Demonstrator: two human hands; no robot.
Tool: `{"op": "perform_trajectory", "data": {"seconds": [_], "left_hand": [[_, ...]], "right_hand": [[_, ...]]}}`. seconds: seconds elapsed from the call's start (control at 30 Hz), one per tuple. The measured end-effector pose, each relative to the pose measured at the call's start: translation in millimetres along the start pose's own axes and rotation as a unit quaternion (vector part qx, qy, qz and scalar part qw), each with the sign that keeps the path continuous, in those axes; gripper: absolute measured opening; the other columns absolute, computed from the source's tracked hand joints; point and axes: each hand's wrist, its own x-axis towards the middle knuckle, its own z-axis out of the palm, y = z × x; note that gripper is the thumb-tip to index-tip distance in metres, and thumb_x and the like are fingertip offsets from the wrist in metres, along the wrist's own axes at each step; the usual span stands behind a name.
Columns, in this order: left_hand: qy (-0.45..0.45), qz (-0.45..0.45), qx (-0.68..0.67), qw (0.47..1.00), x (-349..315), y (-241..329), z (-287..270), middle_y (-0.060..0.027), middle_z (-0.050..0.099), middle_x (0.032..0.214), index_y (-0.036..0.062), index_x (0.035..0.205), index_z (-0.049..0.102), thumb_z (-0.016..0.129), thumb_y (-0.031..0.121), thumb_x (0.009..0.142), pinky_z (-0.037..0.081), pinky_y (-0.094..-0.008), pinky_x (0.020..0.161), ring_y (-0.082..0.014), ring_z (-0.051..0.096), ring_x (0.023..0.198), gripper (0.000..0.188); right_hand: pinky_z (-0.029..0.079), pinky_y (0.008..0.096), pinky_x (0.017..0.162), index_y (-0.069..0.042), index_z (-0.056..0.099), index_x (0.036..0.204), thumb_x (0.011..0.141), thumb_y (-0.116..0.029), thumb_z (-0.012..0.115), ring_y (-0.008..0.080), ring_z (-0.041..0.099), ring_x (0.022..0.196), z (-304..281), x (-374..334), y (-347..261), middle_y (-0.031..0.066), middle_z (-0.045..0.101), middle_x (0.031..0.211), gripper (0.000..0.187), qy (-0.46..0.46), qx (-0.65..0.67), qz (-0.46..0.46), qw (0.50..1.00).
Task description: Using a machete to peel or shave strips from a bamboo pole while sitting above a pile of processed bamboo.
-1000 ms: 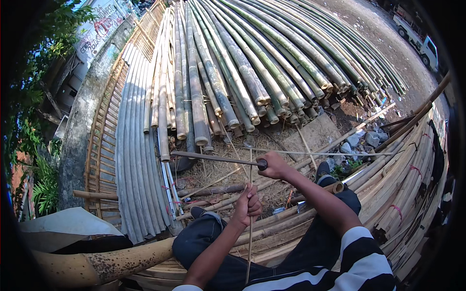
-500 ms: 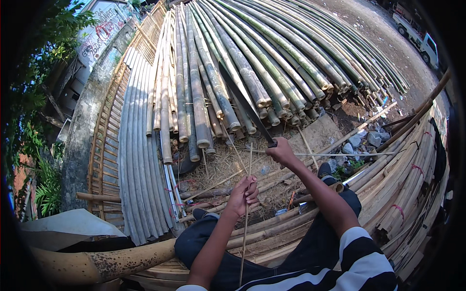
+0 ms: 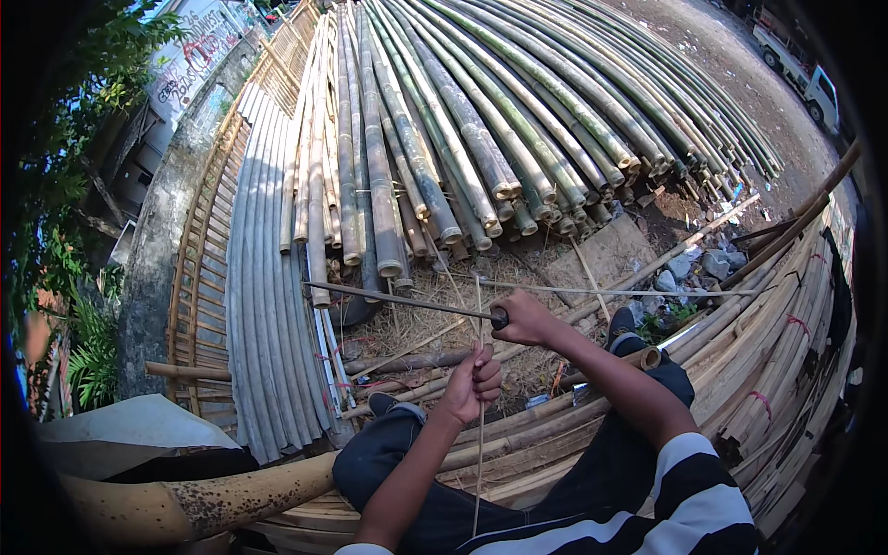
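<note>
My left hand (image 3: 474, 381) is closed around a thin bamboo strip (image 3: 479, 462) that stands nearly upright between my knees. My right hand (image 3: 525, 319) grips the dark handle of a long blade (image 3: 398, 301), which lies level and points to the left, meeting the strip's upper part just above my left hand. A second thin sliver (image 3: 629, 292) runs off to the right from near my right hand. I am sitting with dark trousers and a striped sleeve in view.
A big stack of long bamboo poles (image 3: 481, 139) lies ahead. Grey split slats (image 3: 268, 305) lean at left, and bundled slats (image 3: 786, 342) sit at right. A thick spotted bamboo piece (image 3: 185, 504) is at lower left. Straw and stones (image 3: 703, 264) cover the ground; a truck (image 3: 800, 65) stands far right.
Half a second ago my right hand had the blade raised and pointing up-left; now it is swung down to level against the strip. My left hand keeps its grip.
</note>
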Motion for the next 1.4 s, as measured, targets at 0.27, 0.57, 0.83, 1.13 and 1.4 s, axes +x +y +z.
{"op": "perform_trajectory", "data": {"seconds": [0.27,0.57,0.83,1.13,1.4], "left_hand": [[0.119,0.116,0.162,0.973,-8,-26,20,0.0064,0.021,0.055,0.0148,0.077,0.035,0.035,0.041,0.1,0.013,-0.0205,0.036,-0.0037,0.016,0.041,0.035],[0.07,0.057,0.123,0.988,-6,-1,12,0.0068,0.02,0.054,0.0161,0.074,0.036,0.037,0.04,0.099,0.014,-0.0203,0.035,-0.004,0.017,0.04,0.035],[0.059,0.064,0.114,0.99,-6,1,28,0.0066,0.021,0.055,0.0154,0.076,0.036,0.035,0.043,0.099,0.014,-0.0205,0.035,-0.004,0.016,0.04,0.036],[0.181,0.172,0.262,0.932,-7,-35,21,0.0051,0.023,0.054,0.0127,0.077,0.034,0.035,0.042,0.1,0.015,-0.021,0.034,-0.0041,0.019,0.038,0.037],[0.066,0.086,0.192,0.975,-10,-19,26,0.005,0.022,0.055,0.0131,0.078,0.034,0.034,0.037,0.101,0.014,-0.0206,0.034,-0.0036,0.02,0.04,0.033]], "right_hand": [[0.05,0.0473,0.065,-0.004,0.063,0.071,0.064,-0.027,0.061,0.0393,0.061,0.065,14,-1,4,0.0216,0.059,0.065,0.024,-0.041,-0.108,-0.026,0.993],[0.035,0.0294,0.039,-0.003,0.045,0.054,0.065,-0.01,0.06,0.0132,0.047,0.04,-31,-1,56,0.0015,0.045,0.047,0.02,0.175,0.383,0.277,0.864],[0.042,0.036,0.051,0.0,0.052,0.064,0.062,-0.019,0.063,0.0263,0.051,0.048,-6,-3,-1,0.0121,0.051,0.053,0.023,0.009,0.078,0.117,0.99],[0.049,0.0458,0.066,-0.006,0.061,0.07,0.062,-0.026,0.061,0.0377,0.061,0.069,5,-4,5,0.0178,0.059,0.065,0.022,-0.02,-0.091,-0.007,0.996],[0.048,0.0427,0.065,0.004,0.059,0.07,0.062,-0.026,0.061,0.0389,0.059,0.064,-17,5,39,0.0237,0.059,0.065,0.032,0.107,0.005,0.194,0.975]]}}
